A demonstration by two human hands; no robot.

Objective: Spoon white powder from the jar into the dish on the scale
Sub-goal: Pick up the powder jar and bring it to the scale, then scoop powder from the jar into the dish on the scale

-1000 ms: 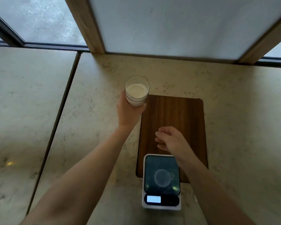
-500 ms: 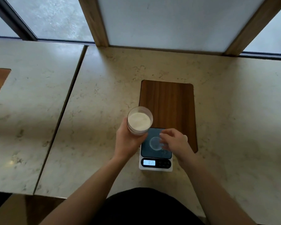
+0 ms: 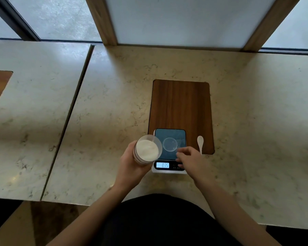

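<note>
While the left hand wraps one open jar of white powder just left of the scale, the right hand hovers over the scale's near right corner, fingers loosely spread, holding nothing. One clear dish sits on the scale platform. One white spoon lies just right of the scale on one wooden board.

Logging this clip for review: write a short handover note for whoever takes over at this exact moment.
Left hand holds the open jar of white powder, beside the scale.
Right hand is empty, over the scale's front right corner.
Clear dish sits on the scale platform, apparently empty.
White spoon lies on the wooden board, just right of the scale.
Done: jar open, dish placed.
Left: pick up spoon, scoop powder into dish.
</note>
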